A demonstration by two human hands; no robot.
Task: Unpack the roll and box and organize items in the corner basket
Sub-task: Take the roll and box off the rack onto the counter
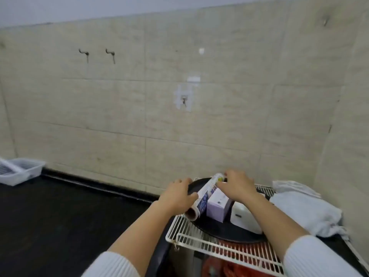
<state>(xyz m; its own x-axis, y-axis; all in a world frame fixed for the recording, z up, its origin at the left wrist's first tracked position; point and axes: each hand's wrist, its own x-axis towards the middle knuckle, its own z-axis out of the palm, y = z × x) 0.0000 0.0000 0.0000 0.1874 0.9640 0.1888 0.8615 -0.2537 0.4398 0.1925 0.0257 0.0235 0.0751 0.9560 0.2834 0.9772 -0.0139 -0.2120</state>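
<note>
Both hands on the roll: left hand (176,193) has fingers wrapped over its near end, right hand (237,185) is closed round the far end, lower centre of frame. Roll (201,196) lies tilted, its open near end poking out past the edge of the black tray (223,229). I read this as a two-handed hold, though I can't tell whether it's lifted or only resting.

Purple box (217,206) stands just beside the roll, touching or nearly so. White block (246,216) sits to its right, partly under my right forearm. Tray rests on the white wire basket (199,243), lower right, by the corner of the walls.

Risks, my guess: pulling the roll sideways drags the box over; the right wrist could knock it too. Tray overhangs the wires and may slide if I press down. Roll could slip off the basket edge onto the dark counter (69,212). White towel (303,208) at right is clear of it.
</note>
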